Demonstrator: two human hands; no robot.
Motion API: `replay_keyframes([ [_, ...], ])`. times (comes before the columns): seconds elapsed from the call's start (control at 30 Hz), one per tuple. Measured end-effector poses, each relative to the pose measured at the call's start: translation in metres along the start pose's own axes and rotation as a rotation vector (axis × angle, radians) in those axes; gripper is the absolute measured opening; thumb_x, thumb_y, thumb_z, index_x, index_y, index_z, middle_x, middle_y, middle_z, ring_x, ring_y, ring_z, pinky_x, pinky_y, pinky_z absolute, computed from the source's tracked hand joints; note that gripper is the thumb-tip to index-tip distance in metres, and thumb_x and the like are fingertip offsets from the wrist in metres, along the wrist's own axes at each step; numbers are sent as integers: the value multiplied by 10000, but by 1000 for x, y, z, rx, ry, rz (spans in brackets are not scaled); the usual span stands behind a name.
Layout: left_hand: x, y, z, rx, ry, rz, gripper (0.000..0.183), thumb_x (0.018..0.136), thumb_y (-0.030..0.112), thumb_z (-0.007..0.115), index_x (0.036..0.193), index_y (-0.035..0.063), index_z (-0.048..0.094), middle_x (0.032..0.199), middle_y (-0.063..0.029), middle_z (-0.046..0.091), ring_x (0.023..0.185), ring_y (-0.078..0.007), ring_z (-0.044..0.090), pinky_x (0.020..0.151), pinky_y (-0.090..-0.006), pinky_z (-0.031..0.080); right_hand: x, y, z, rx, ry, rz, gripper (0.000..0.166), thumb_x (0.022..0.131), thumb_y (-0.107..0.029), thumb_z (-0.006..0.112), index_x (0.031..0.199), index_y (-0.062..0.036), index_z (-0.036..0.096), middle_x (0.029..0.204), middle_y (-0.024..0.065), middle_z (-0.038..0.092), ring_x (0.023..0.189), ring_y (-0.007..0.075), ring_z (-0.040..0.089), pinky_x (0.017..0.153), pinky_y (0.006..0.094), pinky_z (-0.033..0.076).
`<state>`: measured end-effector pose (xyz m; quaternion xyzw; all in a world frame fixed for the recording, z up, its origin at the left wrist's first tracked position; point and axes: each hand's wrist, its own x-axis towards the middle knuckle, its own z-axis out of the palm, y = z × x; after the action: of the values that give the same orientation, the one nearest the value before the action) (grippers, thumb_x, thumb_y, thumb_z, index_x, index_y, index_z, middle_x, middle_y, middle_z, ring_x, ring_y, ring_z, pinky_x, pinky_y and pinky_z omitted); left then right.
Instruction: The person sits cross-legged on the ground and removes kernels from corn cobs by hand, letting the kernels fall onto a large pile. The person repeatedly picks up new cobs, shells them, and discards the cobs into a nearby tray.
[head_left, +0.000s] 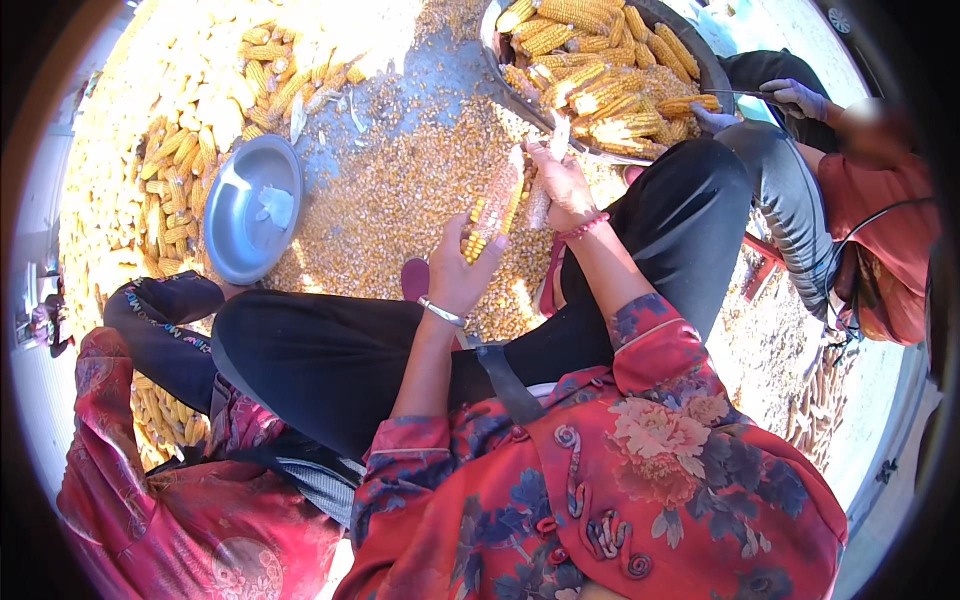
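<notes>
My left hand (459, 274) grips the lower end of a maize ear (499, 196). Much of that ear is stripped to pale pink cob, with yellow kernels left along its sides and at the bottom. My right hand (561, 186), close beside the ear's upper tip, is closed around a bare maize cob (537, 206). A pale end (559, 133) sticks up past the fingers, and the palm hides the middle. Loose maize kernels (375, 202) cover the ground beneath both hands.
A large tub (491, 45) heaped with maize ears stands ahead at right. A grey basin (251, 259) holding something white rests at left, before a pile of ears (176, 187). A gloved co-worker (862, 202) holds a thin tool at right; another person (217, 517) sits at left.
</notes>
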<state>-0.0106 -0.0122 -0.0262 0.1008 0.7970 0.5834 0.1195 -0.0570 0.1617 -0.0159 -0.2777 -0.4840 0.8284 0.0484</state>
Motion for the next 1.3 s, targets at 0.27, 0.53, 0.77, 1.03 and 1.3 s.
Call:
replay_keyframes([
  [0.27,-1,21,-4,-386,-79,-246,286,893,288,521,1010,29,488,723,-49,562,512,-75,516,419,-197,392,-22,-27,3,45,-230,90,319,904,-284,487,1087,-32,556,789,33,522,687,124,490,593,259,435],
  [0.53,1,13,0,117,5,-93,434,855,391,540,951,-30,501,630,-188,567,514,-298,575,467,-374,438,-29,-19,13,-49,-360,-37,285,902,-262,494,1034,-18,558,970,72,584,915,156,546,800,296,446],
  [0.77,-2,26,7,414,161,173,414,832,370,556,862,-36,479,586,-246,535,577,-414,559,501,-464,423,-38,4,27,-229,-239,-141,140,850,-165,591,907,-41,560,806,2,566,739,56,516,636,224,430],
  [1.03,-3,20,5,165,111,-32,359,846,315,547,732,-22,507,566,-186,535,508,-325,557,479,-419,405,-14,23,13,-774,-158,-697,113,837,-154,613,870,-47,594,733,-27,557,689,42,500,593,220,428],
  [1.3,6,24,6,-535,-79,-465,356,915,359,408,821,28,500,559,-64,525,356,-111,441,318,-228,336,-13,-9,14,-226,-185,-22,188,862,-209,568,945,-42,590,881,24,609,817,98,556,703,277,453],
])
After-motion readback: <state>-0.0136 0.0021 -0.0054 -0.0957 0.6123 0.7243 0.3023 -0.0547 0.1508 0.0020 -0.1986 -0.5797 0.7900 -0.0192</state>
